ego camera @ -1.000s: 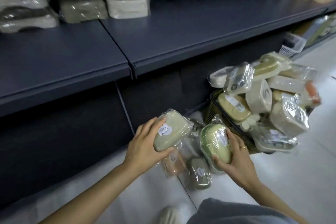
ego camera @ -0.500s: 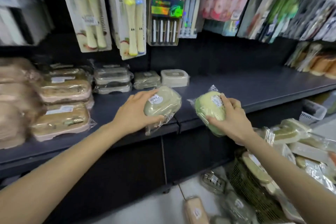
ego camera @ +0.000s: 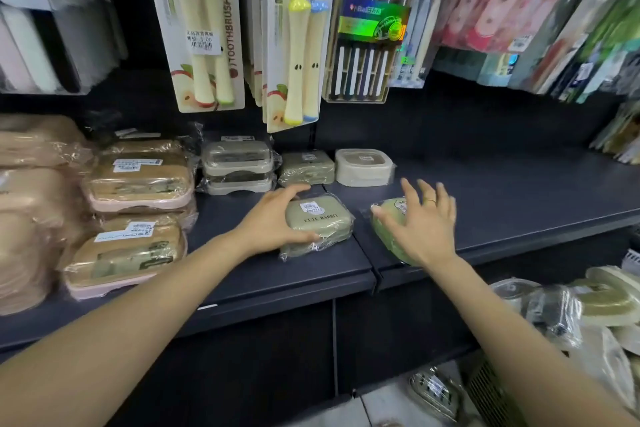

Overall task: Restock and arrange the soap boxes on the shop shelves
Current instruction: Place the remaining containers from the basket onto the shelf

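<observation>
Gripping a wrapped olive soap box (ego camera: 318, 224) with the left hand (ego camera: 273, 218): thumb along the near edge, fingers curled over the far edge, box flat on the dark shelf (ego camera: 519, 198). Lid reads "CUTE RABBIT", white price sticker above the lettering. Loose plastic wrap trailing past the near side of the grip.

Right hand (ego camera: 420, 229) spread over a green oval soap box (ego camera: 388, 218), fingers straight and fanned, palm low above it; contact not clear, no fingers closed round it. Ring (ego camera: 430, 200) on one finger. Oval box lying on the shelf just right of the seam between two shelf boards, near the front lip, mostly hidden under the palm.

Beyond the left grip, at the back of the shelf: a small olive box (ego camera: 306, 166) and a cream square box (ego camera: 363, 166), side by side, close but whether touching not clear. Left of those, two stacked clear-lidded boxes (ego camera: 237, 166). Further left of the gripping hand, pink-based boxes with tan lids (ego camera: 138, 184), stacked, labels on top.

Above both hands, hanging toothbrush packs (ego camera: 204, 24), more packets to the right, blurred.

Below and right of the right forearm, a heap of wrapped soap boxes (ego camera: 588, 312), edge of a dark basket (ego camera: 485, 388) showing under them. One wrapped box (ego camera: 436, 392) on the floor beside it.
</observation>
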